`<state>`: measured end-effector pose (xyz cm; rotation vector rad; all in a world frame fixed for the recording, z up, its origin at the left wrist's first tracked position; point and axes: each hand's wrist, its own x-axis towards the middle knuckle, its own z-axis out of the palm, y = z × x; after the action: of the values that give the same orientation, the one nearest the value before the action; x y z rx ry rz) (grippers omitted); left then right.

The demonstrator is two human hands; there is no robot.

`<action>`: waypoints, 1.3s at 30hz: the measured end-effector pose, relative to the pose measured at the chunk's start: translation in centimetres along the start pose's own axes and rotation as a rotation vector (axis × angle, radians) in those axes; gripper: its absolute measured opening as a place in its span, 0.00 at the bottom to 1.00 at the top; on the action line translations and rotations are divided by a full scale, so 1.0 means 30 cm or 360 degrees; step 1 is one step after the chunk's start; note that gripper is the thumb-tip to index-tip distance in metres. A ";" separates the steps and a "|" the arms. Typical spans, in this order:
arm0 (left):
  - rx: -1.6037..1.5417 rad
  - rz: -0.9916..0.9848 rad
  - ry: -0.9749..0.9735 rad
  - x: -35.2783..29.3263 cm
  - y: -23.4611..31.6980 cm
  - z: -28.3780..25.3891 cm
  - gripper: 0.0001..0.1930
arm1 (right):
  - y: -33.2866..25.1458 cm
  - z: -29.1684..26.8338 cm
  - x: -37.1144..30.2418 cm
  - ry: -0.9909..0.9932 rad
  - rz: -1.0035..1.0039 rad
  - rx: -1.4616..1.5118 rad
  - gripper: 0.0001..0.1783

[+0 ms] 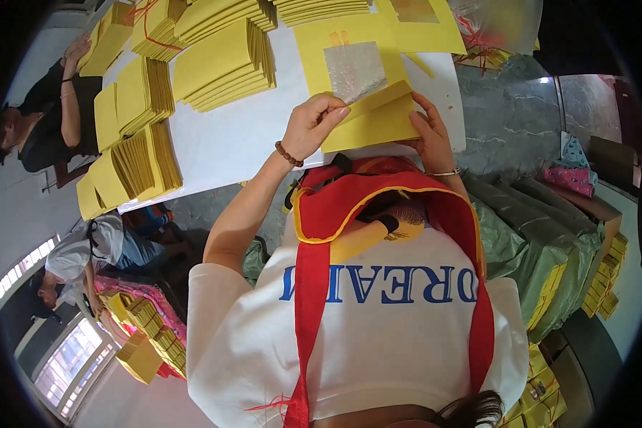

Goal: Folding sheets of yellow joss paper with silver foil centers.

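Observation:
A yellow paper sheet (371, 125) lies at the table's near edge, its near part folded up into a strip. My left hand (314, 125) is closed in a pinch at the left end of this fold, thumb and fingertips on the paper. At the right end, my right hand (433, 134) grips the paper edge, fingers behind and thumb in front. Just beyond the fold lies a silver foil square (354, 70) on yellow paper, with small orange marks above it. Whether that paper and the folded sheet are one piece, I cannot tell.
Stacks of folded yellow paper (225, 64) fill the table's left and far side. The white table (221, 143) ends close to my red apron (349, 196). One person (57, 121) sits at the left, another (103, 246) lower left. Green-wrapped bundles (528, 235) stand at right.

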<state>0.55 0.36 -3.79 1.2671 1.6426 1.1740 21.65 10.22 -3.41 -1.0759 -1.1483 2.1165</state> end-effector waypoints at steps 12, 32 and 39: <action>-0.0042 0.0020 0.0049 -0.012 -0.012 0.003 0.10 | 0.019 0.007 0.004 -0.0017 -0.0068 0.0019 0.25; -0.0034 0.0092 0.0049 -0.011 -0.035 0.015 0.13 | 0.049 -0.011 -0.018 0.0070 -0.0371 -0.0109 0.22; -0.0010 0.0110 0.0104 -0.011 -0.033 0.019 0.12 | 0.035 -0.040 0.015 0.0058 -0.0470 -0.0352 0.19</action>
<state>0.86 0.06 -4.89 1.3031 1.6520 1.2734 22.33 10.55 -4.89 -0.9657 -1.4518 1.7676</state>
